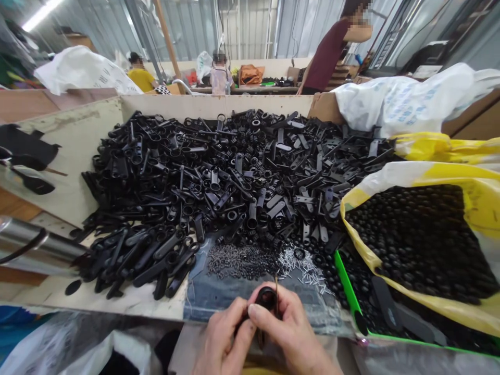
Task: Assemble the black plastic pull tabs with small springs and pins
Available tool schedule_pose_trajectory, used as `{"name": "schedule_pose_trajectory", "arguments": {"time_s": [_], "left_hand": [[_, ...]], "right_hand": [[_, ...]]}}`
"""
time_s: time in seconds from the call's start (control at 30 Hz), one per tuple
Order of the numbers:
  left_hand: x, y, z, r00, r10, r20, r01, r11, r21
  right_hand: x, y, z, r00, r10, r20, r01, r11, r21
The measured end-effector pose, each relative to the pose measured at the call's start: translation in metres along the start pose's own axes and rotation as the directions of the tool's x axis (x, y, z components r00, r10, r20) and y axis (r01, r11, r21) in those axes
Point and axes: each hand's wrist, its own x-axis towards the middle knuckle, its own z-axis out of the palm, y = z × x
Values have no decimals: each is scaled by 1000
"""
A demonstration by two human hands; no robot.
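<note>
My left hand [224, 333] and my right hand [287, 325] meet at the front edge of the bench, both closed on a black plastic part with a ring-shaped end [266, 296]. My right thumb presses against the ring, and the rest of the part is mostly hidden by my fingers. A thin brassy strip [276, 286] sticks up beside the ring at my right fingers; its kind cannot be made out. Just beyond my hands, a blue denim cloth [219, 302] carries small dark pieces [242, 260] and silver metal pins [300, 268].
A big heap of black plastic parts [219, 172] fills the walled bench. Long black pieces [156, 260] lie at left near a steel flask [35, 247]. At right, a yellow-white bag [363, 208] holds black beads beside a green-edged tray [346, 286]. Several people are farther back.
</note>
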Motion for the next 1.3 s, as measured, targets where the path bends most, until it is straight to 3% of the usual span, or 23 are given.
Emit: {"name": "schedule_pose_trajectory", "arguments": {"time_s": [0.13,0.27,0.4,0.5,0.57,0.63,0.73,0.8,0.83,0.9,0.97,1.03,1.1,1.17,1.23,1.3], "left_hand": [[-5,-16,6,995,1,-100,-5,999,-42],[-9,-18,1,995,2,-95,-7,999,-54],[-13,-12,-12,1000,-9,-16,10,999,51],[-13,-7,-23,997,-16,74,8,994,106],[-14,-4,-31,981,-67,180,58,997,57],[-15,-1,-38,921,-170,350,221,969,-111],[-17,1,-48,714,-296,634,564,780,-271],[-18,-1,-51,596,-323,735,679,692,-246],[-19,-2,-52,560,-320,764,704,670,-235],[-20,-7,-53,543,-307,781,729,635,-257],[-21,-13,-53,591,-323,739,719,626,-301],[-23,-19,-51,678,-340,652,664,664,-345],[-24,-26,-48,815,-339,469,528,768,-362],[-25,-34,-41,911,-303,279,387,862,-327],[-26,-41,-33,950,-271,152,305,907,-290],[-27,-48,-24,956,-270,115,293,906,-306]], "right_hand": [[-1,7,5,998,10,-69,-12,999,-35],[1,10,6,996,79,33,-78,997,-19],[5,11,3,974,143,173,-147,989,11],[6,8,2,969,142,202,-126,988,-92],[5,5,0,966,143,214,-108,980,-167],[2,1,-2,947,159,278,-108,976,-192],[-1,-4,-4,882,160,444,-106,984,-146],[0,-7,-4,843,148,518,-103,988,-115],[1,-8,-4,829,146,540,-103,989,-109],[4,-11,-4,807,143,573,-92,989,-118],[7,-15,-6,793,119,597,-11,983,-181],[10,-17,-11,808,78,584,101,958,-267],[12,-18,-15,860,42,509,160,924,-346],[15,-16,-13,932,10,362,159,887,-434],[18,-12,-2,974,-70,215,177,827,-533],[21,-7,17,968,-204,147,251,746,-616]]}}
